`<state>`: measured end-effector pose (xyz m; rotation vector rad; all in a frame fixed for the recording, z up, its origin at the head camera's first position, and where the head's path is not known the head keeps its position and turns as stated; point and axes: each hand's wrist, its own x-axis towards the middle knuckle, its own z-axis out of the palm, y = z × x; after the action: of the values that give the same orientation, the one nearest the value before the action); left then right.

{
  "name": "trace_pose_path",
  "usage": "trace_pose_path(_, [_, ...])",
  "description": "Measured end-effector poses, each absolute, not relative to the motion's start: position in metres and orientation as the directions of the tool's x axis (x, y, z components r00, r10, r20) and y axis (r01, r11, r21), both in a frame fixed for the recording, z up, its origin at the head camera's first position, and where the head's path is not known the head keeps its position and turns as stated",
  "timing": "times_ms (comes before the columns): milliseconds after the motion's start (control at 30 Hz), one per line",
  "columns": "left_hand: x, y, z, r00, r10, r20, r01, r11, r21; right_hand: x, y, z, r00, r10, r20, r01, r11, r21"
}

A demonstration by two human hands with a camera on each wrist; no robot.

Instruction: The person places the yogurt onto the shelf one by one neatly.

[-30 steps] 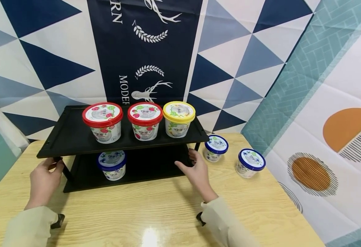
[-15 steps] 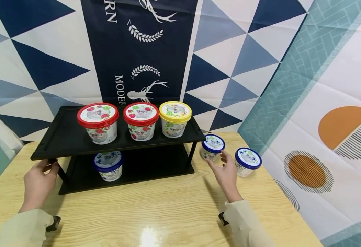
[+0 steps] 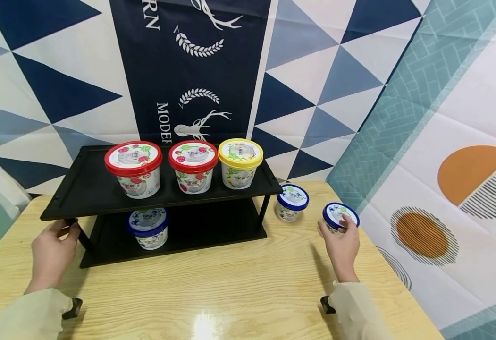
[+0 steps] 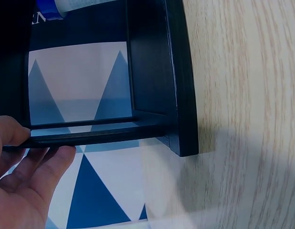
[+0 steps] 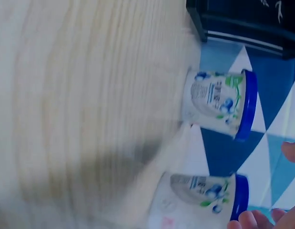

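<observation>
My left hand [image 3: 52,255] pinches the front left post [image 4: 99,136] of a black two-tier rack [image 3: 82,189], thumb on one side and fingers on the other. My right hand [image 3: 342,245] is at the rightmost blue-lidded tub [image 3: 334,212], its fingers spread by the lid. In the right wrist view the fingertips [image 5: 252,220] are close to that tub's blue lid [image 5: 240,198], and the thumb stands apart; contact is hard to tell. Another blue-lidded tub [image 3: 290,203] stands on the table between the rack and my right hand.
On the upper tier stand two red-lidded tubs, a larger one [image 3: 135,170] and a smaller one [image 3: 193,165], and a yellow-lidded tub [image 3: 240,163]. The lower tier holds a blue-lidded tub [image 3: 149,229]. Patterned cloth [image 3: 298,71] hangs behind the wooden table [image 3: 214,283].
My right hand has left the rack's right side and moved right, past the nearer blue-lidded tub, to the rightmost one. My left hand has stayed on the post.
</observation>
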<state>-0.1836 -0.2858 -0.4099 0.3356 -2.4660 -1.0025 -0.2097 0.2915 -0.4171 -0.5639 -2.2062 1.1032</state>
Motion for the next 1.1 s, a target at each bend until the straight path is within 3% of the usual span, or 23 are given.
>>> trace_pose_path(267, [-0.182, -0.289, -0.41, -0.857, -0.401, 0.324, -0.063, 0.706, 0.705, -0.204, 0.306, -0.422, -0.69, 0.669, 0.277, 0.147, 0.505, -0.851])
trace_pose_path(533, [-0.184, -0.288, -0.412, -0.858, -0.404, 0.316, -0.073, 0.706, 0.705, -0.214, 0.326, -0.431, -0.756, 0.649, 0.092, 0.278, 0.445, -0.852])
trace_pose_path(733, [-0.183, -0.285, -0.411, -0.863, -0.398, 0.311, -0.075, 0.71, 0.7, -0.225, 0.332, -0.435, -0.786, 0.618, 0.024, 0.278, 0.387, -0.879])
trace_pose_path(1100, [-0.184, -0.284, -0.409, -0.862, -0.392, 0.322, -0.07, 0.72, 0.69, -0.235, 0.331, -0.44, -0.743, 0.661, -0.105, 0.357, 0.259, -0.897])
